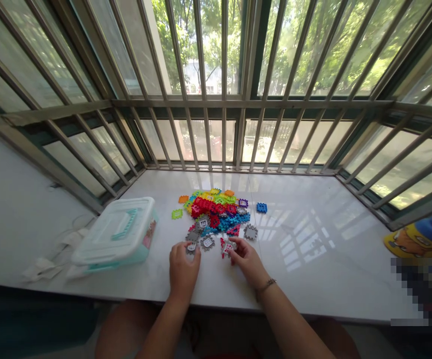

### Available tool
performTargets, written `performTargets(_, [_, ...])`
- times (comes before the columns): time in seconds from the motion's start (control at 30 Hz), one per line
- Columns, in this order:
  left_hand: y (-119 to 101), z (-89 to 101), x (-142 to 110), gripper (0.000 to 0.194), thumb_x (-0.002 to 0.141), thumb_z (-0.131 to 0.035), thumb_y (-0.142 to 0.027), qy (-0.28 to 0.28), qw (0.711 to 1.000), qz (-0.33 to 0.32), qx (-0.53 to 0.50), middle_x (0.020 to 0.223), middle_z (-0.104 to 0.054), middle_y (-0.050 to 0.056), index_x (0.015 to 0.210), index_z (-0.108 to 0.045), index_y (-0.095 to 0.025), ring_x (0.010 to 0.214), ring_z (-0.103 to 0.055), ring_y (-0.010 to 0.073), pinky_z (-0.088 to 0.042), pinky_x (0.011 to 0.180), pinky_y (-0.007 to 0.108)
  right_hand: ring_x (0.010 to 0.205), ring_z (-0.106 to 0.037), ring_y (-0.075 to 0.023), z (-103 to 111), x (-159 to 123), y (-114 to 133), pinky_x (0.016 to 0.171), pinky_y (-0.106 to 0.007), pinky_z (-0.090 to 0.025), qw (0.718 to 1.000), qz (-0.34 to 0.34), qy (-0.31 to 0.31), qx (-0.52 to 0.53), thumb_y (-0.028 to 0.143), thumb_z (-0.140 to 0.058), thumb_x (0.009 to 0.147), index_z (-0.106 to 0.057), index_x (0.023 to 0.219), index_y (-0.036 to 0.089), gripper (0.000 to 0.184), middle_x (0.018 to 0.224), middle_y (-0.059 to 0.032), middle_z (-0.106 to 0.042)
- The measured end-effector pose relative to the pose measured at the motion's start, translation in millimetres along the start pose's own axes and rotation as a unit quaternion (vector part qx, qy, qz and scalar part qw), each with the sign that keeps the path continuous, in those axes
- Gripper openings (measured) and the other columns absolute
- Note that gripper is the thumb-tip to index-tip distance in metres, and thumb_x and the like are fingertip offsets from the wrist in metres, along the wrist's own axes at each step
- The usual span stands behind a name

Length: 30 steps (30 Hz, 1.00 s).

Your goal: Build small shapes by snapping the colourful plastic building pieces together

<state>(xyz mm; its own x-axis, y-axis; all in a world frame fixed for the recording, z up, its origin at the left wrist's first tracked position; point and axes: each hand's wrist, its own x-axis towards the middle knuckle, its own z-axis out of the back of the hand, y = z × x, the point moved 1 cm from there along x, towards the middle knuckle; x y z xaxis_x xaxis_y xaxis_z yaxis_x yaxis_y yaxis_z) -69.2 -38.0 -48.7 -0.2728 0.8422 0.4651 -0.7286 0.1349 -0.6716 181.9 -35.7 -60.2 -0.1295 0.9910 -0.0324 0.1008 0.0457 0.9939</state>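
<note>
A heap of small interlocking plastic tiles (pixel 218 212) in red, blue, yellow, green, orange and grey lies on the white marble sill (pixel 313 249). My left hand (pixel 183 267) rests on the sill with its fingers curled round a grey tile (pixel 191 247). My right hand (pixel 246 259), a bracelet at its wrist, pinches a red and white tile (pixel 228 248) at the near edge of the heap. Another grey tile (pixel 207 243) lies between the two hands, and one more grey tile (pixel 250 232) sits just beyond my right hand.
A pale teal lidded plastic box (pixel 116 234) with a handle stands to the left of the heap. White wrappers (pixel 44 269) lie left of the box. A barred bay window (pixel 223 99) encloses the sill. A blue and yellow object (pixel 421 234) sits at the right edge.
</note>
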Motion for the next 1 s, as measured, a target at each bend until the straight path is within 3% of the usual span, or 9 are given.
performTargets(0.1, [21,6.9,10,0.049,0.097,-0.068,-0.058,0.023,0.994,-0.004,0.103,0.123,-0.069,0.019,0.122,-0.071,-0.017,0.121,-0.063,0.0397,-0.052,0.110,0.057,0.071,-0.066,-0.0164,-1,-1,0,0.068,-0.032,-0.057,1.000,0.005,-0.001,0.003,0.060,-0.086,0.090,-0.066,0.140,0.022,0.066,0.092,-0.0014,-0.073])
performTargets(0.2, [29,5.7,12,0.048,0.097,-0.067,-0.059,0.070,0.989,-0.010,0.132,0.120,-0.071,0.018,0.120,-0.074,-0.017,0.112,-0.065,0.0384,-0.054,0.105,0.054,0.073,-0.066,-0.0167,-3,-1,-1,0.069,-0.032,-0.057,1.000,0.010,-0.014,0.017,0.061,-0.088,0.088,-0.067,0.136,0.022,0.064,0.096,-0.0033,-0.075])
performTargets(0.27, [28,4.4,11,0.045,0.097,-0.067,-0.057,0.071,0.990,-0.016,0.122,0.119,-0.073,0.018,0.119,-0.075,-0.018,0.111,-0.065,0.0380,-0.054,0.104,0.053,0.073,-0.066,-0.0170,-4,-1,-1,0.068,-0.032,-0.056,0.999,0.013,-0.020,0.025,0.063,-0.088,0.087,-0.068,0.128,0.023,0.061,0.098,-0.0045,-0.077])
performTargets(0.37, [25,5.9,9,0.038,0.097,-0.066,-0.056,0.064,0.995,0.010,0.073,0.110,-0.076,0.014,0.113,-0.074,-0.021,0.104,-0.069,0.0355,-0.055,0.098,0.049,0.071,-0.063,-0.0166,-4,0,-3,0.066,-0.031,-0.055,1.000,0.010,-0.024,0.016,0.068,-0.088,0.085,-0.066,0.112,0.024,0.057,0.092,-0.0027,-0.074])
performTargets(0.47, [25,11.1,8,0.036,0.100,-0.063,-0.058,0.098,0.993,0.070,-0.014,0.098,-0.079,0.008,0.111,-0.073,-0.025,0.088,-0.073,0.0292,-0.057,0.086,0.041,0.069,-0.061,-0.0157,-2,0,-3,0.065,-0.031,-0.055,0.999,0.008,-0.033,0.014,0.070,-0.088,0.085,-0.061,0.103,0.025,0.056,0.087,0.0001,-0.069])
performTargets(0.63, [26,16.6,3,0.050,0.098,-0.068,-0.064,0.180,0.958,0.141,-0.171,0.086,-0.078,0.001,0.128,-0.070,-0.025,0.079,-0.079,0.0245,-0.058,0.074,0.033,0.067,-0.059,-0.0155,-2,0,-3,0.065,-0.031,-0.055,0.999,0.007,-0.035,0.021,0.071,-0.088,0.085,-0.057,0.097,0.025,0.057,0.082,0.0031,-0.061])
performTargets(0.73, [26,14.4,0,0.061,0.095,-0.075,-0.060,0.210,0.940,0.147,-0.224,0.081,-0.075,-0.003,0.142,-0.061,-0.025,0.074,-0.080,0.0220,-0.060,0.072,0.031,0.067,-0.059,-0.0159,-1,1,-6,0.065,-0.032,-0.055,0.999,0.006,-0.031,0.017,0.072,-0.088,0.084,-0.056,0.097,0.025,0.058,0.082,0.0030,-0.062])
performTargets(0.9, [26,10.7,0,0.052,0.090,-0.078,-0.064,0.246,0.924,0.148,-0.251,0.077,-0.068,-0.004,0.125,-0.071,-0.026,0.073,-0.074,0.0209,-0.064,0.071,0.033,0.068,-0.061,-0.0178,-2,-1,-6,0.065,-0.033,-0.052,0.999,0.010,-0.030,-0.017,0.072,-0.086,0.087,-0.058,0.098,0.026,0.055,0.082,0.0017,-0.064])
performTargets(1.0, [24,9.5,2,0.055,0.088,-0.080,-0.064,0.266,0.918,0.150,-0.253,0.083,-0.070,-0.001,0.126,-0.077,-0.025,0.073,-0.071,0.0202,-0.065,0.073,0.035,0.068,-0.059,-0.0181,-4,-4,0,0.064,-0.032,-0.048,0.999,0.018,-0.030,-0.037,0.070,-0.085,0.089,-0.059,0.096,0.026,0.052,0.080,0.0014,-0.063])
